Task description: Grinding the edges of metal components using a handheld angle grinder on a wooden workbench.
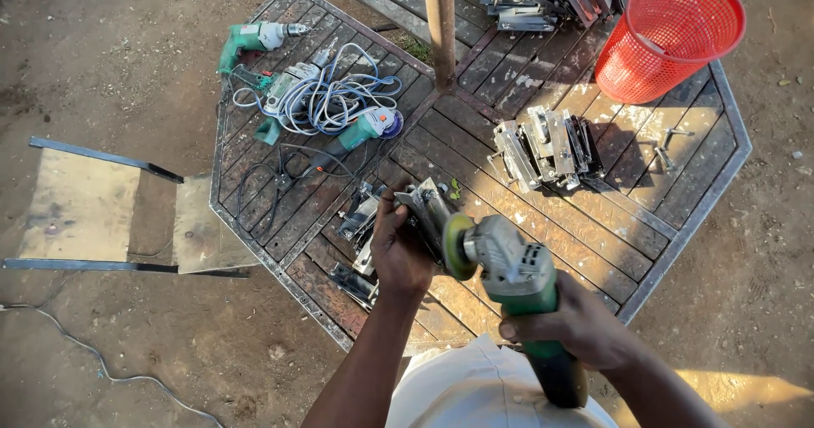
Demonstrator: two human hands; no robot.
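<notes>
Left hand (pixel 398 246) clamps metal bracket (pixel 426 210) steady at surface (pixel 543 225) centre; right hand (pixel 581 322) grips green angle grinder (pixel 509 271), disc at bracket's 4 o'clock. Drills, cords at 10 o'clock, clear of work.

grinder (pixel 509 267) right of metal part (pixel 424 212) | drills (pixel 314 89) behind-left on table (pixel 678 199) | basket (pixel 666 34) behind-right

A red mesh basket (pixel 670 34), green drills (pixel 254 38) with tangled cords (pixel 331 97), and a metal chair (pixel 93 212).
</notes>
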